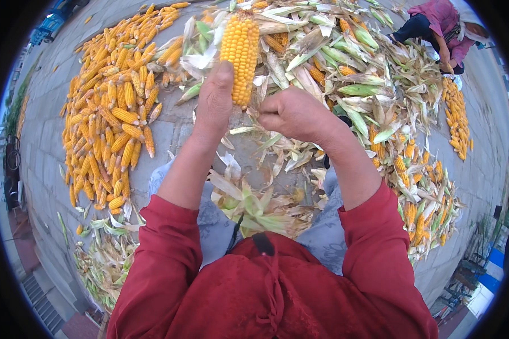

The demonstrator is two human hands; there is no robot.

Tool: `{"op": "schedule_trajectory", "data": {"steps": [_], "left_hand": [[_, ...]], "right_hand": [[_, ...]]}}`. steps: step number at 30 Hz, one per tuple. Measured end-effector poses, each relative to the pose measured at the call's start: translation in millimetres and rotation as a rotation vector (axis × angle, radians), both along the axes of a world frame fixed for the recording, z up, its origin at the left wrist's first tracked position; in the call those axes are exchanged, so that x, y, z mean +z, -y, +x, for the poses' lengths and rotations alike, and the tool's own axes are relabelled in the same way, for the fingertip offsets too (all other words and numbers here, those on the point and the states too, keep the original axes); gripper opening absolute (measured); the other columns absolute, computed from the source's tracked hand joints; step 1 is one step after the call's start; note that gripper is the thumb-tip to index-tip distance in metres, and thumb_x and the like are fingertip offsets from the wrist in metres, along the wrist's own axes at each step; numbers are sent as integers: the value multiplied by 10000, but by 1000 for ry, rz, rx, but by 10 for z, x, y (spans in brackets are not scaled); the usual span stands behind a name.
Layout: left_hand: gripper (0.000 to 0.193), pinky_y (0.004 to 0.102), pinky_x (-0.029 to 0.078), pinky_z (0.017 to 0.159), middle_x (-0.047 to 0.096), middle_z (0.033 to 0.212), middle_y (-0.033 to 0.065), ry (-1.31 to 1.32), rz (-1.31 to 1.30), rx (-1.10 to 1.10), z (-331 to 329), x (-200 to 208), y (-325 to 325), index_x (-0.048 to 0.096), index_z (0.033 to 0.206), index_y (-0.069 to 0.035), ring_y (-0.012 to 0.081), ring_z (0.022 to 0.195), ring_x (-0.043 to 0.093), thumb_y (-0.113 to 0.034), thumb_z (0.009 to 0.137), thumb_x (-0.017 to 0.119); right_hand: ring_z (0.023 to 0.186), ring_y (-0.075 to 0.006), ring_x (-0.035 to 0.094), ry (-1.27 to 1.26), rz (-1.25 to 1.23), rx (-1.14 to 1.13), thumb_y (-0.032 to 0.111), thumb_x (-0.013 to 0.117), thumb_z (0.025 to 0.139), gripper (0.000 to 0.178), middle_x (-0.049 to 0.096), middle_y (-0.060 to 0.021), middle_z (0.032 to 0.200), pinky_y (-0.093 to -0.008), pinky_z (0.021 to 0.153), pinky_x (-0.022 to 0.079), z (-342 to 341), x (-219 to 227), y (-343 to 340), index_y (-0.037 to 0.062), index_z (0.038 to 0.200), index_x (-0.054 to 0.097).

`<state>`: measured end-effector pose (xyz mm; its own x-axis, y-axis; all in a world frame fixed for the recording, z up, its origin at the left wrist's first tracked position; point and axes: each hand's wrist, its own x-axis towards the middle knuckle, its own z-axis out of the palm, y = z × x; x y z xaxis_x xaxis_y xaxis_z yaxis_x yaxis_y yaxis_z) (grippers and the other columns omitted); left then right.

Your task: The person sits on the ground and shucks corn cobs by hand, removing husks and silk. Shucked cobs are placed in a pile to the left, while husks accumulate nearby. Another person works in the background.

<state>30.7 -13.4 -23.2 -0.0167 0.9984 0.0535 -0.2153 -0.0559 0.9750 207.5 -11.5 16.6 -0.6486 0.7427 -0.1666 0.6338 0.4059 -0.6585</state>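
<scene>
left hand [216, 101] grips upright corn cob [241, 53], its lower end beside clenched right hand [294, 114].

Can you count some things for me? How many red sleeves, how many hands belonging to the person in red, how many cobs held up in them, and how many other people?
Red sleeves (left sleeve, right sleeve): 2
Hands (left hand, right hand): 2
Held-up yellow cob: 1
Other person in pink: 1
Total: 6

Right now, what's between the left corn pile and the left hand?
Head view: between the corn pile and the left hand shows grey paving, with some pale-green husk toward the hand's side.
</scene>
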Motion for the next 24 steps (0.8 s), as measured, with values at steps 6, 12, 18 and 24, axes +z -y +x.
{"op": "schedule_trajectory", "data": {"steps": [6,12,18,24], "left_hand": [[591,319,473,527,596,831,107,213,-169,-90,-130,132,-81,488,1131,-38,197,610,585,-589,919,460],[587,318,473,503,617,875,140,288,-120,-293,-216,93,-8,472,1183,-24,218,602,586,-509,870,580],[613,294,487,490,620,894,170,380,-90,-431,-221,142,-60,453,1220,16,225,607,595,-449,852,608],[609,404,548,849,553,1237,191,225,-15,-205,-510,84,-153,434,1306,44,303,1110,575,-329,864,627]], "right_hand": [[693,-330,636,-76,-3,106,172,637,719,300,651,-194,882,-416,690,501,-63,-215,119,16,975,617],[703,-148,638,-564,-196,-372,106,662,693,786,551,-213,1239,-263,612,507,48,6,-145,36,1403,332],[624,-100,623,-670,-615,-214,153,615,806,601,637,-132,1026,-212,515,473,-145,-47,-22,0,1348,405],[461,-74,549,-554,-526,-211,198,586,912,220,597,-19,591,-219,444,441,-52,83,-23,-3,947,669]]}}
